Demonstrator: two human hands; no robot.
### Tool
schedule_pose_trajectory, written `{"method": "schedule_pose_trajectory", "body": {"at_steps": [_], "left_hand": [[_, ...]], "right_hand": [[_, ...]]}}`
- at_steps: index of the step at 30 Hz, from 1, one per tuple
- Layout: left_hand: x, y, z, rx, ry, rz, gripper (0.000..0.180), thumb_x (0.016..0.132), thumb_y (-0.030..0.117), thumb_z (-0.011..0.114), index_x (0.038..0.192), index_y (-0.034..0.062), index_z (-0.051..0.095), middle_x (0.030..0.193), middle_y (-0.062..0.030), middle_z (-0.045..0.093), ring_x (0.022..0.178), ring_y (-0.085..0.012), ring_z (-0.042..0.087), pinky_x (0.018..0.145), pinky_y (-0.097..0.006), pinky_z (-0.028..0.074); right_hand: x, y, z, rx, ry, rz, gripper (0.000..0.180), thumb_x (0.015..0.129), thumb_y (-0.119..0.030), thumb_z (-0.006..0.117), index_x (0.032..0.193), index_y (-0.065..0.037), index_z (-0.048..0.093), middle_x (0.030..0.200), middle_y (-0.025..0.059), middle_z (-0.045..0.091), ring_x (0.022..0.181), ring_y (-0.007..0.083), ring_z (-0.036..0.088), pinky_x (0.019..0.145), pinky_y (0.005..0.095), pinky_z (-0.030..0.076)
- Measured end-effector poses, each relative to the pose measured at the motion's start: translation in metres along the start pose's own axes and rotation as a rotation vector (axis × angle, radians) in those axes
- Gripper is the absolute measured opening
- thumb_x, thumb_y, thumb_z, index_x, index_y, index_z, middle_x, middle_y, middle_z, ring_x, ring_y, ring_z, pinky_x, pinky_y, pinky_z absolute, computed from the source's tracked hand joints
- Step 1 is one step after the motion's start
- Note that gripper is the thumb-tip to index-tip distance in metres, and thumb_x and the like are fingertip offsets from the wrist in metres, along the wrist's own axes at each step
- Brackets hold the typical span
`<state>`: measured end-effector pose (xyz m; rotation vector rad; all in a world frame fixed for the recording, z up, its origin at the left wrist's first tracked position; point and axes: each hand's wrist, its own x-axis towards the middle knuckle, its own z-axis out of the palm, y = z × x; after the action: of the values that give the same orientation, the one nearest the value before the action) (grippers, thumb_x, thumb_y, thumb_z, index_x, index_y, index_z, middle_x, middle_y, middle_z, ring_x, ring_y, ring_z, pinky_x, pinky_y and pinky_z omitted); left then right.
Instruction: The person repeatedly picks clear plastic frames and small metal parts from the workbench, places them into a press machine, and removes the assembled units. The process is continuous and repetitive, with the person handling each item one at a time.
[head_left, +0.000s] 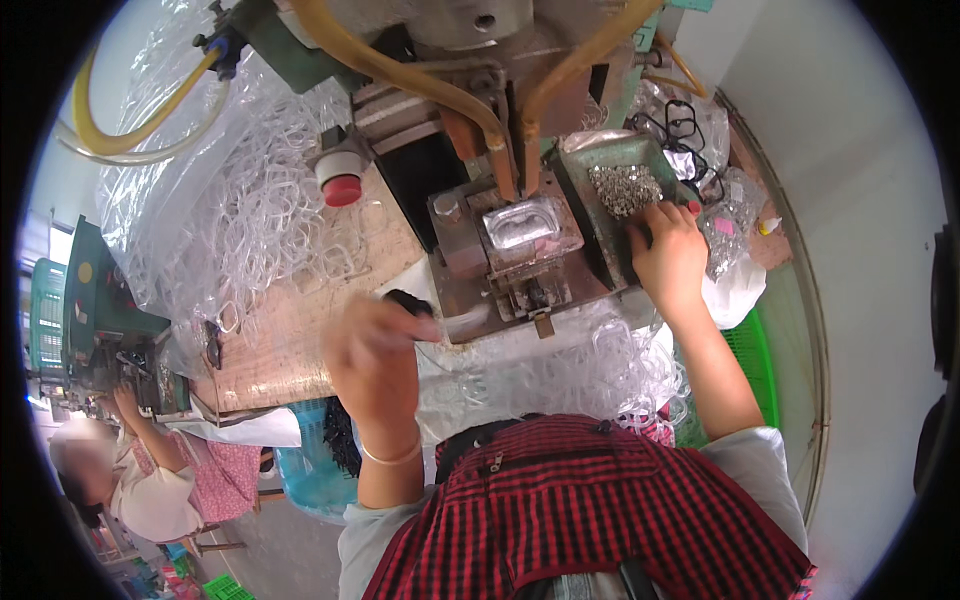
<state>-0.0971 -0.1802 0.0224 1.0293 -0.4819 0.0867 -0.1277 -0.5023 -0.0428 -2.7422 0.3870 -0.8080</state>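
My left hand (375, 352) is blurred in front of the machine's base, fingers curled around a small dark object and a clear plastic piece (455, 322). My right hand (668, 252) rests in a dark metal tray (600, 160), its fingertips at a heap of small shiny metal parts (625, 188). Between both hands stands a press fixture (515, 250) with a clear moulded piece (520, 225) lying in its nest.
A big bag of clear plastic loops (230, 200) lies left on the wooden bench (290, 340). More loops (580, 370) pile in front of me. A red button (342, 188) and yellow hoses (400, 75) sit on the machine. Another person (140, 480) works at the lower left.
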Motion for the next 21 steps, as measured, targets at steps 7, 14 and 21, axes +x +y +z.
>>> {"method": "schedule_pose_trajectory", "body": {"at_steps": [7, 14, 21], "left_hand": [[0.037, -0.008, 0.047, 0.966, -0.680, 0.643, 0.031, 0.072, 0.012, 0.073, 0.101, 0.0235, 0.080, 0.112, 0.0066, 0.072, 0.074, -0.0182, 0.053, 0.094, -0.042, 0.051], [0.043, -0.002, 0.054, 1.024, -0.753, 0.515, 0.032, 0.073, 0.013, 0.076, 0.103, 0.0236, 0.080, 0.111, 0.0068, 0.073, 0.073, -0.0182, 0.055, 0.098, -0.040, 0.051], [0.022, -0.006, 0.050, 1.048, -0.629, 0.571, 0.029, 0.076, 0.009, 0.080, 0.103, 0.0171, 0.079, 0.118, -0.0040, 0.073, 0.097, -0.0214, 0.069, 0.101, -0.041, 0.051]], "right_hand": [[0.016, 0.002, -0.016, 0.341, 0.112, 0.304, 0.015, 0.085, -0.014, 0.071, 0.096, -0.004, 0.070, 0.079, 0.0106, 0.072, 0.069, 0.0224, 0.070, 0.069, 0.0337, 0.054], [0.028, 0.020, -0.016, 0.528, 0.108, 0.394, 0.013, 0.089, -0.008, 0.069, 0.100, -0.002, 0.070, 0.086, 0.0019, 0.072, 0.078, 0.0093, 0.066, 0.074, 0.0260, 0.051], [0.014, 0.008, -0.014, 0.567, 0.086, 0.297, 0.011, 0.091, -0.005, 0.068, 0.101, -0.001, 0.072, 0.089, 0.0076, 0.073, 0.082, 0.0129, 0.066, 0.079, 0.0275, 0.051]]}}
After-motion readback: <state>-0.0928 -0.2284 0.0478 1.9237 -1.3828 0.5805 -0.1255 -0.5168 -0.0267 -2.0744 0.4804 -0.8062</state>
